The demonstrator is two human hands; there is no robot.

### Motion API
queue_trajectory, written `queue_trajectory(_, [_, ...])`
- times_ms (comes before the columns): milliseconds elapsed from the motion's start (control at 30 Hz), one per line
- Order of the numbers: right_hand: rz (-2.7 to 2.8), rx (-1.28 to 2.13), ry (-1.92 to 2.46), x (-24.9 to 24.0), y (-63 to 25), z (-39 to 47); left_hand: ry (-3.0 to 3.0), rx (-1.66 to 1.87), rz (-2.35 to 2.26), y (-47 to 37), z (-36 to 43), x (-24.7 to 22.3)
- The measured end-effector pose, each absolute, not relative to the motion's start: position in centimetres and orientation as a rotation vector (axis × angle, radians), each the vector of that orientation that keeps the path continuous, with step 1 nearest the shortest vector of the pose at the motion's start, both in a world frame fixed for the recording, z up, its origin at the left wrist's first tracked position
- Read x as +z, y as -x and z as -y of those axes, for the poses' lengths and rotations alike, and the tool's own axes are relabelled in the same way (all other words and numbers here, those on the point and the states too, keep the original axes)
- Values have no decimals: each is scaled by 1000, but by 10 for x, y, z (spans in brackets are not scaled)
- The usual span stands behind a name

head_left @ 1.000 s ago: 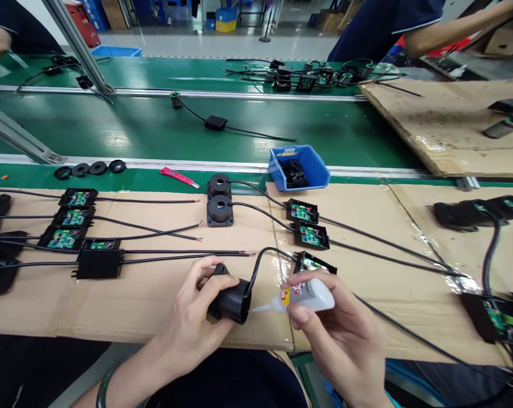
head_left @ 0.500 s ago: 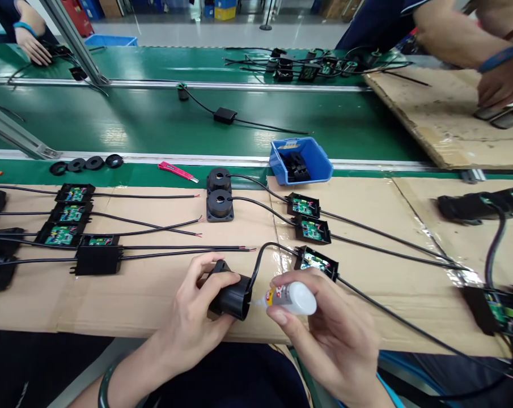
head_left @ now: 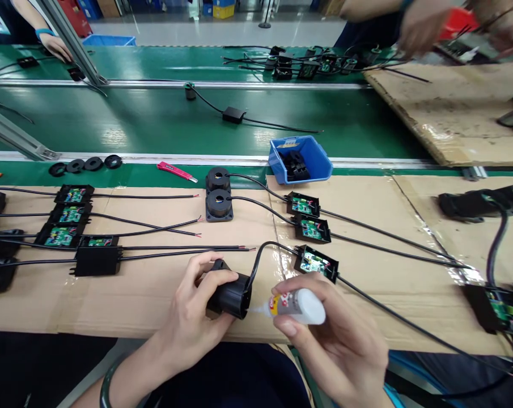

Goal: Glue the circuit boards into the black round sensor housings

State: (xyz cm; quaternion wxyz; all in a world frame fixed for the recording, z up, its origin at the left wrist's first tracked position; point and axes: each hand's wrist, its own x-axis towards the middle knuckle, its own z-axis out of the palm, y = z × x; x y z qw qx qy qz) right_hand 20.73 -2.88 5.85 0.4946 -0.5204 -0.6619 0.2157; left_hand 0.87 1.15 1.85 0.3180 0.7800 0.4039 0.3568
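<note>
Covering the bench, the tan taped cardboard sheet (head_left: 145, 306) lies before the open blue plastic bin (head_left: 323, 164). The left hand (head_left: 200, 300) grips the black cylindrical plastic housing (head_left: 233, 294) above it; the right hand (head_left: 333, 334) pinches the white squeeze bottle (head_left: 296, 306), nozzle beside the rim.

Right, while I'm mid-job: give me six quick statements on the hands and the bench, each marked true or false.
The left hand holds a black housing. True.
The bottle in the right hand points its tip away from the housing. False: the tip points toward it.
The housing's cable runs to an open circuit box. True.
The blue bin is empty. False: it holds black parts.
Four black rings lie in a row. True.
The pink cutter lies on the cardboard. False: it lies on the green surface.
</note>
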Motion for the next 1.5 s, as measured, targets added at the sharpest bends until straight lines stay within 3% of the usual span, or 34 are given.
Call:
queue_trajectory(200, [1024,709,1152,42,-201,35,-1349,832,-996,-20,-11,15])
queue_trajectory(400, [1189,470,1145,26,-192,36,-836,718,-819,-33,-5,9])
queue_trajectory(867, [1529,252,1148,43,-189,25,-722,710,-780,-36,-2,13])
queue_trajectory(1500, [1601,292,1149,50,-187,21,-712,718,-777,-34,-2,14])
